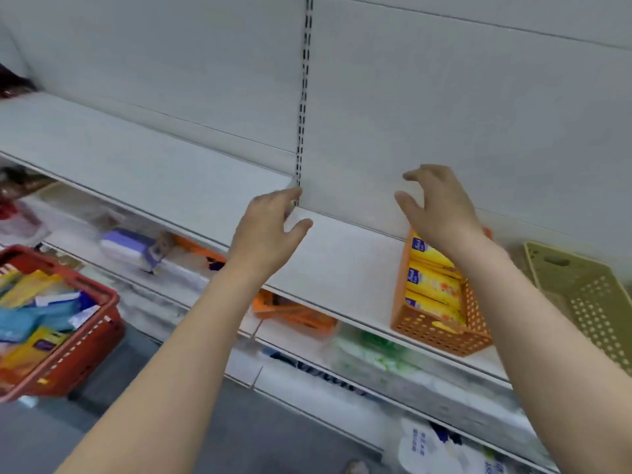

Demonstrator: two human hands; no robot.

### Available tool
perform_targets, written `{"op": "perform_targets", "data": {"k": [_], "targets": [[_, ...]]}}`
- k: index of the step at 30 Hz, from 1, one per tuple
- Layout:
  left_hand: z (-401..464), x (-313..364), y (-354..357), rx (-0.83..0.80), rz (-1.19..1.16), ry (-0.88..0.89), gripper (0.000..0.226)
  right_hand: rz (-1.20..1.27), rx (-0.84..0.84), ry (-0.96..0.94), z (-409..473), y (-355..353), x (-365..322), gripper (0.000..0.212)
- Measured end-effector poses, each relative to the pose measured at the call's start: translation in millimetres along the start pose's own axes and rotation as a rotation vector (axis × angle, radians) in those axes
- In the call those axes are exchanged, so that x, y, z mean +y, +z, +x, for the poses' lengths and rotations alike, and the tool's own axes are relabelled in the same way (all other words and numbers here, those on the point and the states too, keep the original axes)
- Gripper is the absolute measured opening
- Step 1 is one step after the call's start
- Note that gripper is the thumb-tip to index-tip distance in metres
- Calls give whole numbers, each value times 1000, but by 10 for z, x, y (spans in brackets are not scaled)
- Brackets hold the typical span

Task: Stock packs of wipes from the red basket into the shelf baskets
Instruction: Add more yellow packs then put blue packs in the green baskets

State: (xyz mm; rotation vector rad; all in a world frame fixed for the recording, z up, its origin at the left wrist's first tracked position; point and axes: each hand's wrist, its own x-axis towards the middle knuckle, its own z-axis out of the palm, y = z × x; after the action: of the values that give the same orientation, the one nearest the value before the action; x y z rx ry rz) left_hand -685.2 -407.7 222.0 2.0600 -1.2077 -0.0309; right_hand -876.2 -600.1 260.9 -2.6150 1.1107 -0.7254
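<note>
You have two hands raised in front of the white shelf [342, 268], and neither holds anything. Your left hand [265, 230] hangs just left of the orange shelf basket [441, 331], fingers loosely curled and spread, thumb apart. Your right hand [441, 206] hovers over the back end of that same basket, fingers bent like a claw, gripping nothing.

Count the shelf baskets: one orange basket on the shelf, one olive-green basket [588, 295] just to its right, and a second orange basket [297, 314] on the level below, to its lower left and half hidden by your left forearm. In the orange shelf basket you can make out three yellow packs of wipes [432, 285] standing in a row; whether more sit behind your right wrist cannot be told.

The red basket [68, 336] is well to the left of the orange shelf basket and lower, holding a loose heap of yellow, blue and white packs too jumbled to count. A purple-and-white pack [128, 246] lies blurred on the lower level between the two. Further packaged goods below the orange basket are too blurred to name.
</note>
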Motion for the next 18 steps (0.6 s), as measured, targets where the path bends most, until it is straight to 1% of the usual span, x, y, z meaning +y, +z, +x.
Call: {"op": "perform_targets", "data": {"k": [2,4,7,11,14,18], "targets": [[-325,-317,-374,37,67,51,51,16,83,-83,-307,85,-506,39],[-682,-674,-733,77,97,35,50,50,102,-148,-657,279,-1008,38],[-1207,-1238,-1183,121,123,5,51,117,-10,-206,-1127,723,-1644,41],[-1775,-1897,-1665,123,137,-79,48,154,-198,-282,-1487,1306,-2356,46],[-1995,-2254,-1896,142,106,-135,46,171,-286,-312,-1534,1613,-2787,49],[-1980,-2823,-2136,176,95,-230,45,211,-340,-391,-1320,2083,-3418,50]]}}
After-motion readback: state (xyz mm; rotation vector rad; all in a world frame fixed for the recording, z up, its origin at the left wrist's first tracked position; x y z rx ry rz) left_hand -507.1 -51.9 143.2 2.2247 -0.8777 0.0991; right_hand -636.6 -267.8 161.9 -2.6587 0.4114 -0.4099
